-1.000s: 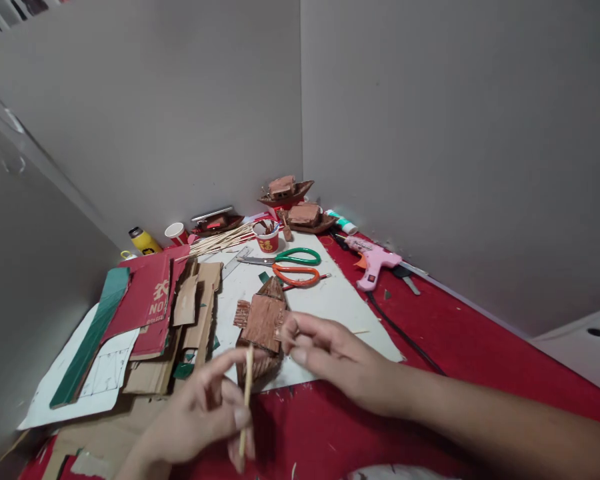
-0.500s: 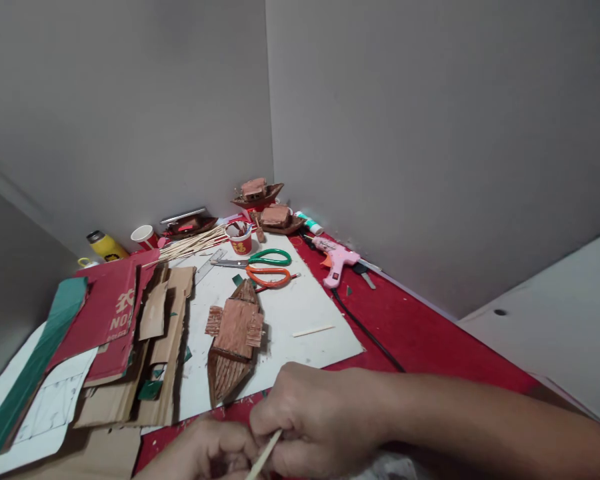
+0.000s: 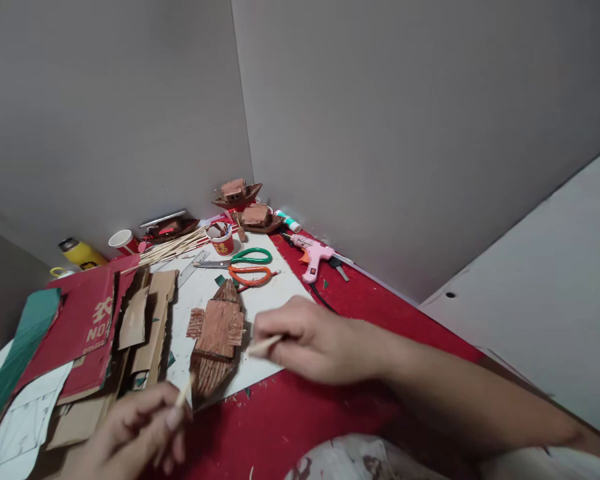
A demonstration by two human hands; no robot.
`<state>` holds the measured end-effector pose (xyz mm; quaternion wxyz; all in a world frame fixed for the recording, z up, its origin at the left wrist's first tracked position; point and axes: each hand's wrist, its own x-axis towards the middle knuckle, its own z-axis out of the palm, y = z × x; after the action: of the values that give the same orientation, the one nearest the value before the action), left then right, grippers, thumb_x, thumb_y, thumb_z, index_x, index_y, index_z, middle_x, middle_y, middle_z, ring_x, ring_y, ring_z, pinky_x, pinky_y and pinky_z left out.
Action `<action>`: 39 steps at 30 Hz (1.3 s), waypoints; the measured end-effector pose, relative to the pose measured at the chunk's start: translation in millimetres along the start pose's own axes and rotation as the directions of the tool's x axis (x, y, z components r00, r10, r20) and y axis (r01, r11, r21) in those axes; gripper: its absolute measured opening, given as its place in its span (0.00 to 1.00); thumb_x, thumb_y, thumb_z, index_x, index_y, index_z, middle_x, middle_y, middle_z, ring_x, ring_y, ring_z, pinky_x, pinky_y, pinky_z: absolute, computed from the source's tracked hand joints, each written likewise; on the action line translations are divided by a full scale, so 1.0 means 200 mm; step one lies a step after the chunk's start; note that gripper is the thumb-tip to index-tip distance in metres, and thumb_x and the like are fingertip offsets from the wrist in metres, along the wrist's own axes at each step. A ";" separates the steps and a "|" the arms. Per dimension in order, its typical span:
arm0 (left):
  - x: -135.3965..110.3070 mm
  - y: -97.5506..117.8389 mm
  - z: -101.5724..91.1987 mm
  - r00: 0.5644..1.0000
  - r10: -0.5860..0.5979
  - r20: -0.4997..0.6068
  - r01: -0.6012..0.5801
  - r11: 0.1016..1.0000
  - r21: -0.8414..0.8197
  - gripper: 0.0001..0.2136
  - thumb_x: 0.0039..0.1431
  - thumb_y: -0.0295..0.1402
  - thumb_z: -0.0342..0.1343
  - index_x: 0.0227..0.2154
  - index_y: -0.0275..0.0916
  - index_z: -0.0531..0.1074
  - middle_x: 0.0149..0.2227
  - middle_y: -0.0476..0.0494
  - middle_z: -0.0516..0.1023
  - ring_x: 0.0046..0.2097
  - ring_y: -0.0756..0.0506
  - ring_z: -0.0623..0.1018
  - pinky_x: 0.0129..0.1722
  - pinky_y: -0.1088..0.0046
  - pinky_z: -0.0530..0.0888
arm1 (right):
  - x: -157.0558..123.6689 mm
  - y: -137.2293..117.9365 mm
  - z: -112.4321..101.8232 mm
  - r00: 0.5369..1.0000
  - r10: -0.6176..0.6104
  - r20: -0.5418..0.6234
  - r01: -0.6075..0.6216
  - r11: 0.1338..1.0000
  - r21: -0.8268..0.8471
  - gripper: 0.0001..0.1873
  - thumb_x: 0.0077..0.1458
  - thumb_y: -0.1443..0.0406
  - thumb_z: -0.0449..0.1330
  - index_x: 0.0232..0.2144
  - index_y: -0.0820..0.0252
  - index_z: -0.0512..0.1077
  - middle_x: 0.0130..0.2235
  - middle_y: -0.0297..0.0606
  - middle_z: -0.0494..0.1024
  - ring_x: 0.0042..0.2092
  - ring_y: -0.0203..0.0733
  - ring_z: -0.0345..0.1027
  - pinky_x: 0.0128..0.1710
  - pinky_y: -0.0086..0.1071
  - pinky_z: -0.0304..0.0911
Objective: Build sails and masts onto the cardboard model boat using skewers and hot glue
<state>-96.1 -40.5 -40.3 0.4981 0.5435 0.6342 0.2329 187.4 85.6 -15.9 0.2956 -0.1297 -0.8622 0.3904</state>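
So, left fingers [image 3: 174, 419] pinch one blurred stick [image 3: 184, 392], right fingers [image 3: 281, 324] a second stick [image 3: 265, 345], grasped ends hidden.

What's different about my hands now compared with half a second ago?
They were together; now they're apart. Your right hand moved forward beside the boat model, holding a light stick; your left hand moved leftward, holding another stick. The boat model and scissors stayed on the white sheet.

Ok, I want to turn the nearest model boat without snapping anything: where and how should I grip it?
I'd probably pinch the model boat across its near end, coming from the near side: it narrows there, clear of the panels jutting out beside the roof.
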 end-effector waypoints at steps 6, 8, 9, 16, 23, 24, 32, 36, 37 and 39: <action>0.17 -0.11 -0.15 0.810 0.140 -0.570 0.019 0.964 0.264 0.23 0.56 0.50 0.54 0.49 0.42 0.70 0.26 0.47 0.79 0.26 0.44 0.76 0.26 0.73 0.69 | -0.11 0.15 -0.08 0.897 0.440 0.047 -0.338 0.749 -0.570 0.10 0.59 0.64 0.58 0.41 0.62 0.73 0.28 0.40 0.76 0.28 0.39 0.67 0.28 0.29 0.52; 0.20 -0.13 -0.17 0.767 0.200 -0.610 0.147 0.870 0.471 0.22 0.57 0.48 0.52 0.50 0.42 0.71 0.28 0.44 0.82 0.29 0.41 0.79 0.27 0.71 0.70 | -0.14 0.21 -0.05 0.838 0.541 0.077 -0.369 0.665 -0.650 0.07 0.58 0.66 0.57 0.36 0.63 0.73 0.29 0.45 0.78 0.29 0.43 0.70 0.28 0.31 0.50; 0.20 -0.13 -0.18 0.760 0.223 -0.611 0.199 0.815 0.545 0.21 0.58 0.47 0.51 0.50 0.42 0.72 0.30 0.43 0.82 0.30 0.40 0.80 0.27 0.71 0.70 | -0.16 0.24 -0.04 0.822 0.563 0.088 -0.375 0.651 -0.660 0.07 0.59 0.67 0.55 0.34 0.63 0.73 0.29 0.46 0.77 0.29 0.44 0.70 0.28 0.31 0.49; 0.17 -0.08 -0.13 0.570 0.492 -0.659 0.171 0.713 0.680 0.19 0.59 0.43 0.52 0.49 0.40 0.72 0.41 0.39 0.81 0.36 0.41 0.80 0.34 0.69 0.72 | -0.15 0.26 -0.06 0.826 0.532 0.186 -0.434 0.811 -0.393 0.11 0.62 0.62 0.51 0.30 0.62 0.67 0.28 0.37 0.71 0.29 0.36 0.63 0.28 0.28 0.54; 0.06 0.08 0.06 0.671 0.381 -0.635 -0.204 0.919 0.336 0.14 0.57 0.42 0.58 0.42 0.41 0.77 0.36 0.44 0.81 0.34 0.46 0.78 0.34 0.73 0.73 | -0.09 0.12 0.03 0.852 0.418 0.315 -0.523 0.677 0.518 0.18 0.51 0.52 0.61 0.29 0.61 0.64 0.21 0.26 0.62 0.21 0.29 0.51 0.22 0.24 0.50; 0.05 0.11 0.11 0.794 0.291 -0.534 -0.232 0.956 0.178 0.14 0.57 0.42 0.58 0.42 0.41 0.77 0.32 0.45 0.81 0.31 0.47 0.78 0.31 0.74 0.73 | -0.08 0.09 0.06 0.860 0.412 0.300 -0.510 0.697 0.504 0.16 0.52 0.54 0.61 0.29 0.61 0.65 0.21 0.26 0.62 0.21 0.29 0.51 0.21 0.24 0.49; 0.07 0.21 0.32 0.930 0.284 -0.232 -0.340 0.904 -0.259 0.07 0.56 0.35 0.61 0.27 0.38 0.78 0.23 0.47 0.79 0.26 0.51 0.77 0.28 0.80 0.72 | -0.05 0.05 0.20 0.980 0.140 0.139 -0.161 0.976 0.149 0.11 0.60 0.64 0.54 0.30 0.65 0.72 0.24 0.31 0.66 0.25 0.30 0.56 0.26 0.25 0.53; 0.07 0.16 0.28 0.854 0.383 -0.353 -0.429 0.901 -0.062 0.03 0.56 0.31 0.62 0.30 0.42 0.80 0.27 0.49 0.81 0.29 0.51 0.78 0.31 0.80 0.73 | -0.02 0.12 0.16 0.917 0.298 0.263 -0.378 0.859 0.346 0.24 0.63 0.52 0.51 0.31 0.67 0.73 0.21 0.25 0.55 0.23 0.30 0.47 0.22 0.25 0.46; 0.07 0.15 0.27 0.839 0.402 -0.366 -0.441 0.897 -0.025 0.03 0.56 0.30 0.62 0.30 0.43 0.80 0.28 0.49 0.81 0.29 0.51 0.79 0.33 0.80 0.74 | -0.02 0.13 0.15 0.903 0.291 0.316 -0.404 0.825 0.396 0.27 0.63 0.49 0.50 0.31 0.68 0.74 0.21 0.25 0.55 0.22 0.29 0.47 0.22 0.25 0.46; 0.08 0.14 0.27 0.824 0.423 -0.377 -0.452 0.892 0.015 0.03 0.56 0.30 0.61 0.32 0.44 0.80 0.29 0.49 0.82 0.31 0.50 0.79 0.34 0.79 0.74 | -0.02 0.15 0.14 0.881 0.236 0.409 -0.430 0.759 0.488 0.29 0.62 0.47 0.50 0.30 0.68 0.73 0.20 0.24 0.56 0.21 0.28 0.47 0.21 0.24 0.45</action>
<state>-34.4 -31.1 -44.4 0.3228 0.6015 0.5657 0.4626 173.3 87.4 -54.5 0.0999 -0.1240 -0.7057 0.6904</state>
